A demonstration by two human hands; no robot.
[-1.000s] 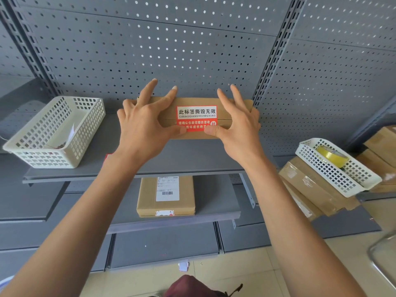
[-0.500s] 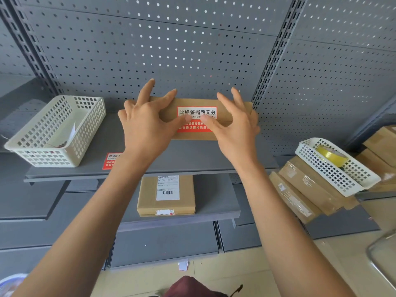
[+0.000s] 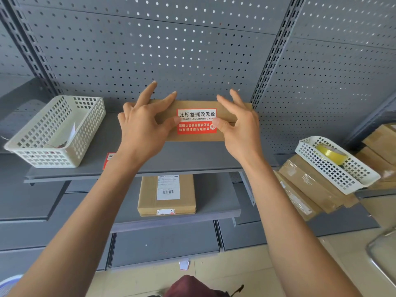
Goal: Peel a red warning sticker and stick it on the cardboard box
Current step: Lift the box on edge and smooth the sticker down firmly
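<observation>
A long flat cardboard box (image 3: 192, 137) stands on its edge on the grey shelf (image 3: 192, 156), against the pegboard. A red and white warning sticker (image 3: 197, 125) is stuck on its front face and wraps toward the top. My left hand (image 3: 141, 129) holds the box's left part, fingers over the top, thumb pressing the sticker's left edge. My right hand (image 3: 240, 129) does the same on the right, its thumb on the sticker's right edge. A red sticker sheet (image 3: 109, 159) lies on the shelf, partly hidden by my left wrist.
A white basket (image 3: 53, 133) sits at the shelf's left end. On the right, another white basket (image 3: 334, 168) holds a yellow tape roll (image 3: 330, 154) atop stacked boxes (image 3: 310, 189). A labelled box (image 3: 167, 196) lies on the lower shelf.
Both thumbs slid from the sticker's lower red part up and outward to its side edges, uncovering the red text. The box stays where it was.
</observation>
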